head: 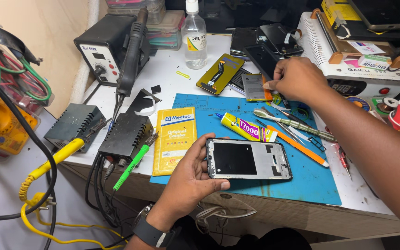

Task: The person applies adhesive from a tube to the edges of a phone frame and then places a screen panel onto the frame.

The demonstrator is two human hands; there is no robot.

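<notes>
Blue mat (311, 185) carries the phone frame (248, 159) at its near edge, the left hand (188, 183) clasping its end to steady it, while the right hand (297, 78) pinches small parts (255, 86) at the far edge.

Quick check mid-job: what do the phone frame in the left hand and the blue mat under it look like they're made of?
The black rectangular phone frame, held by the left hand, looks like metal or hard plastic: pale rigid plate, thin glossy rim. The blue work mat seems to be soft matte silicone or rubber, judging by its moulded compartments at the far edge. Neither is certain.
</notes>
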